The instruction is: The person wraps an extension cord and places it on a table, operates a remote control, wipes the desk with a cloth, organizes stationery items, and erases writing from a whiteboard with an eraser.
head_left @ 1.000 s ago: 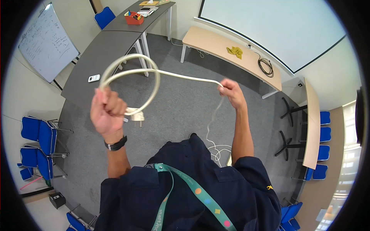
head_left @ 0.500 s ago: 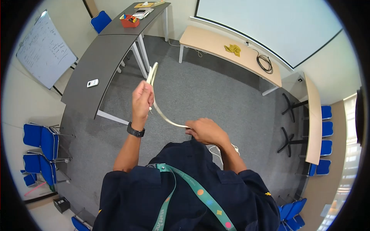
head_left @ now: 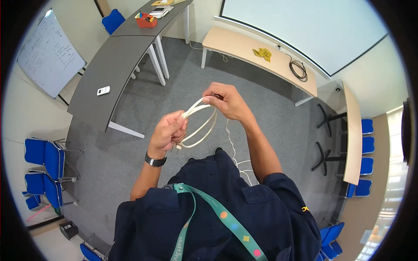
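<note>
Cable, just one, looped above the floor
Left hand and right hand both curl closed round it; one plug pokes below the left, one strand trails down.

White cable, held in loose loops between left hand and right hand. Pale plug just under left hand, pins downward. Slack trails below right hand to floor, curving loosely.
</note>
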A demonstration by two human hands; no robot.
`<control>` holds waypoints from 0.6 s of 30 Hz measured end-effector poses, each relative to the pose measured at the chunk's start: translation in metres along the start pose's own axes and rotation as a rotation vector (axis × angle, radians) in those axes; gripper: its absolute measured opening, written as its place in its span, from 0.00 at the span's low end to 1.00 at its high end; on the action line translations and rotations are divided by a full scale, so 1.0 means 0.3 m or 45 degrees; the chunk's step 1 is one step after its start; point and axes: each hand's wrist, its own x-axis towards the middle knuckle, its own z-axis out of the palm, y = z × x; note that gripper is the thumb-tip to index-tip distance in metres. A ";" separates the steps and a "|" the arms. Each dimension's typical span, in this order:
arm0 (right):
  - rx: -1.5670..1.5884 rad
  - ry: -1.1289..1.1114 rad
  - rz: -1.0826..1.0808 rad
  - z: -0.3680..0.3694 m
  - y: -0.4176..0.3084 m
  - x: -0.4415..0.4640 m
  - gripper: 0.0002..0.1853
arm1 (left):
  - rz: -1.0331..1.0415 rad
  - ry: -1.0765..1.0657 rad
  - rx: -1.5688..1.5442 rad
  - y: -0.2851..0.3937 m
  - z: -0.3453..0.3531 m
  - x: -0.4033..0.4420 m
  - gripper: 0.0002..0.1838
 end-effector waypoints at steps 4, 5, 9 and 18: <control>-0.093 0.263 -0.054 -0.003 0.000 0.034 0.08 | -0.158 0.100 0.068 -0.003 -0.017 -0.023 0.18; -0.177 0.395 -0.055 -0.025 -0.015 0.046 0.08 | -0.202 0.075 0.043 -0.009 -0.023 -0.025 0.18; -0.250 0.377 -0.011 -0.097 -0.019 0.060 0.10 | -0.171 0.022 0.012 -0.014 -0.019 -0.040 0.18; -0.172 0.457 0.006 -0.217 -0.009 0.040 0.11 | -0.260 -0.092 0.123 -0.047 0.019 -0.085 0.19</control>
